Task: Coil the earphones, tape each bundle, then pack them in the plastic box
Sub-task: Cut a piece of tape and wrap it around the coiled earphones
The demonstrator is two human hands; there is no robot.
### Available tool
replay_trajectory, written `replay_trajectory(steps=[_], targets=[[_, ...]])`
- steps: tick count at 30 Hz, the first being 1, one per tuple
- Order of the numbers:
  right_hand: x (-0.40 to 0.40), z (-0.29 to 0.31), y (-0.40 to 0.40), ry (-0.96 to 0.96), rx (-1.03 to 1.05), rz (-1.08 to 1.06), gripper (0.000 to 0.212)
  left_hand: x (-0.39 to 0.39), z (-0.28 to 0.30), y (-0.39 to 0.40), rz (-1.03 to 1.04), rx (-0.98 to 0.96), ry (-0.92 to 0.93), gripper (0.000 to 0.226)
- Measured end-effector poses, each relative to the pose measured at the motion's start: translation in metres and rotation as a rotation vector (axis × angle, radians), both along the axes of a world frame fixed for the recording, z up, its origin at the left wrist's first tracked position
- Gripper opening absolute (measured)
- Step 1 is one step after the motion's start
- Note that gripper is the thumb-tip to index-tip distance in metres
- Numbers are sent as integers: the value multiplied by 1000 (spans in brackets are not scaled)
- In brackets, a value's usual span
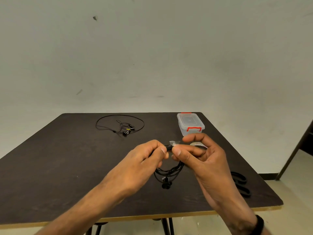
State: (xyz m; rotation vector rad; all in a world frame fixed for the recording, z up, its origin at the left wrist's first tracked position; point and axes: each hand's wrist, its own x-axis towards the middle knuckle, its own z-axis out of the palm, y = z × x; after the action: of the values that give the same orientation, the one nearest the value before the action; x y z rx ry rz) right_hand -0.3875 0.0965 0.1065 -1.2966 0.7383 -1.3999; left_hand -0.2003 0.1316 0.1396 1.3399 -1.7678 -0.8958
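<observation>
While left hand (145,155) pinches coiled earphones (169,168), right hand (201,155) grip closes on tape piece (174,143) at same bundle.

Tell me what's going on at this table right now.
A person holds a coiled black earphone bundle above the table, left hand pinching the coil, right hand pressing a piece of clear tape onto it. Another earphone lies uncoiled at the far side. The plastic box is closed.
</observation>
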Motion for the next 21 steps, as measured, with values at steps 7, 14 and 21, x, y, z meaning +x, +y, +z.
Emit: replay_trajectory(steps=[7,14,21], targets=[[1,-3,-1,-51,20,45,63,0,1,0,8,56,5,32],[1,-3,0,98,-211,-45,44,-3,5,1,-13,169,90,35],[4,-13,0,321,-626,-355,37,-5,11,0,-19,268,284,30]])
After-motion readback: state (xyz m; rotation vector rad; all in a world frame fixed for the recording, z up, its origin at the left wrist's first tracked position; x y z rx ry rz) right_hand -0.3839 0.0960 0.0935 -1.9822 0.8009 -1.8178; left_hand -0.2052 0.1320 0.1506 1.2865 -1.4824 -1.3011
